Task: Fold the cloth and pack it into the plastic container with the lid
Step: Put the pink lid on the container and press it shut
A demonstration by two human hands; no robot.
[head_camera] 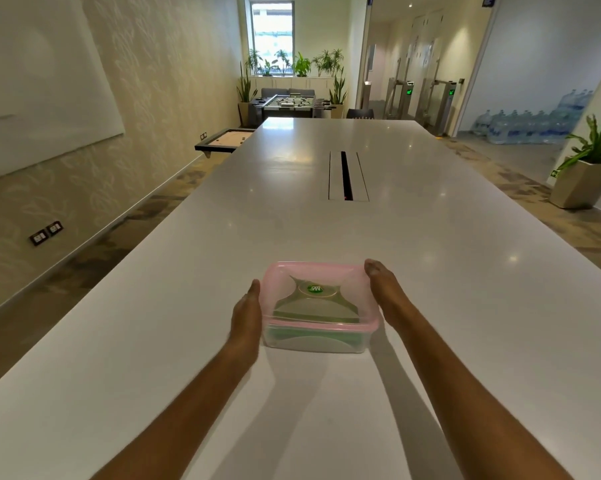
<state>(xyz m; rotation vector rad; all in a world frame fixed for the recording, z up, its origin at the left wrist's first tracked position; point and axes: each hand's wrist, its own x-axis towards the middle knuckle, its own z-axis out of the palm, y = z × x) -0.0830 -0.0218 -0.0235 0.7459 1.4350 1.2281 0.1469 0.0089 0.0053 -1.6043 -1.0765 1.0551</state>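
A clear plastic container (313, 342) stands on the white table (223, 258), close in front of me. Its translucent pink lid (347, 278), with a green and gold label, sits on top. A green cloth (282, 336) shows through the clear wall, folded inside. My left hand (247, 315) lies flat against the container's left side, fingers straight. My right hand (384, 294) presses along the right side at the lid's edge. The container is held between the two palms.
A long cable slot (347, 176) runs along the table's middle, beyond the container. A potted plant (584, 178) stands on the floor at the right. Water bottles (534, 128) are stacked behind it. A foosball table (292, 103) stands at the far end.
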